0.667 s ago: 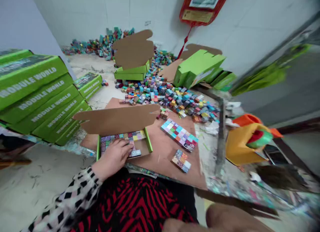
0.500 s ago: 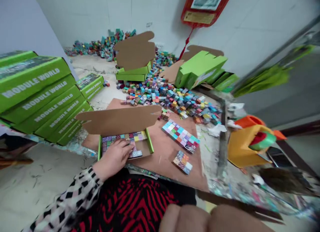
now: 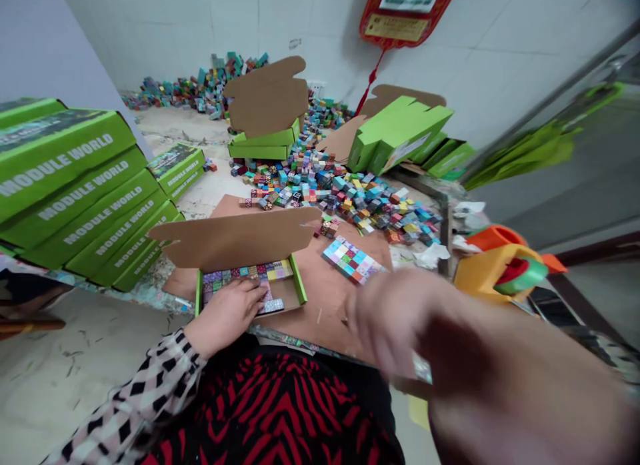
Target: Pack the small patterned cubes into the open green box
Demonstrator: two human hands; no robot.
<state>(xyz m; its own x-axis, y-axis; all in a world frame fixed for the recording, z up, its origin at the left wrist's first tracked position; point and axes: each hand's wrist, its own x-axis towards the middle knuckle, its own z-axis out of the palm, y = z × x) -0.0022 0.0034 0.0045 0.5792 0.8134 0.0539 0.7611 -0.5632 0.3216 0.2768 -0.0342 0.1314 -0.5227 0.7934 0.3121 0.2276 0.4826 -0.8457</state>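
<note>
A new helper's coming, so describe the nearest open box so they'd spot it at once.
Start from the tall stack of green boxes on the picture's left. Just right of it, on the brown cardboard sheet, sits a shallow green-edged box with its brown lid raised. Unlike the similar open box farther back, it has the left hand resting over the colored cubes inside.

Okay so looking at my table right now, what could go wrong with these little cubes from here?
The left hand rests on cubes in the open box, beside a bare gap; pressing sideways might push them out of line.

The right hand, blurred, appears close to the flat block of cubes on the cardboard; a bump could break up its rows.

The loose heap lies just behind that block, so stray cubes could get mixed in.
</note>
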